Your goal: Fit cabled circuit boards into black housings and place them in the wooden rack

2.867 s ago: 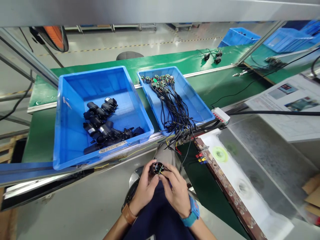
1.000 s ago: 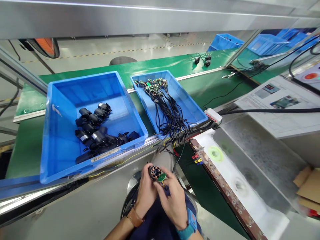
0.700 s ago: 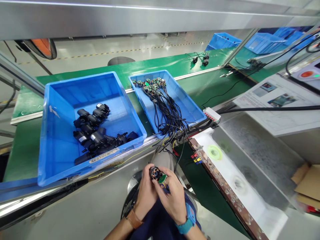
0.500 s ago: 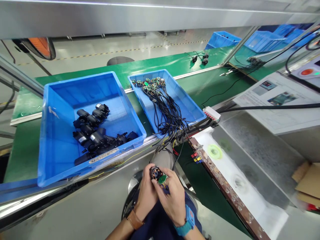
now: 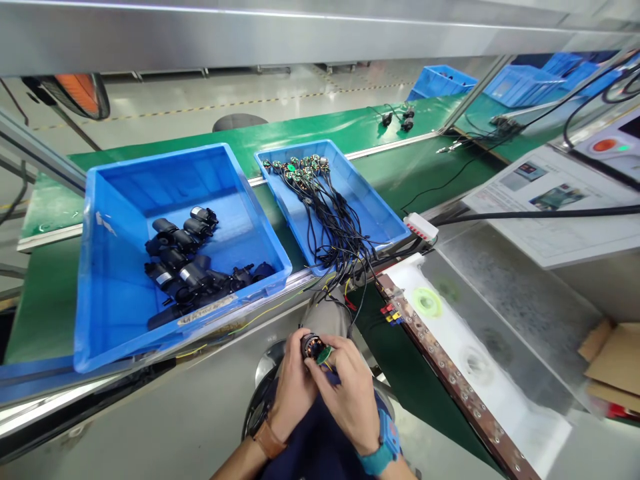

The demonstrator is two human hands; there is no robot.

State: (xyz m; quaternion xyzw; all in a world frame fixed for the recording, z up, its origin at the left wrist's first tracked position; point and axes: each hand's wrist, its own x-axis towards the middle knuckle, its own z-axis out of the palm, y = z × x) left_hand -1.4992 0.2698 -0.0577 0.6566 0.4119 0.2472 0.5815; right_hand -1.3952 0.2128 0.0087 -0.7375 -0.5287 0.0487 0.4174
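Observation:
Low in the head view, over my lap, my left hand (image 5: 295,377) is closed around a small black motor housing (image 5: 311,345) whose open end shows copper windings. My right hand (image 5: 347,387) pinches a round green circuit board (image 5: 325,355) at the mouth of that housing, with a thin yellow wire by it. Board and housing are close together; whether they touch I cannot tell. Beyond my hands, a blue bin (image 5: 125,320) holds several black motors (image 5: 183,243). To its right, a shallower blue tray (image 5: 373,200) carries several wired circuit boards (image 5: 303,172), their black cables hanging over its front edge.
At the right is a basin-like tank with a white lining (image 5: 470,360) and a brown perforated strip (image 5: 450,380). Red, yellow and blue connectors (image 5: 391,313) stick out near it. A power strip (image 5: 421,227) lies behind. Printed sheets (image 5: 555,200) stand at the far right.
My right hand has shifted slightly right, and the green board has tilted a little. My left hand still holds the motor housing in nearly the same place.

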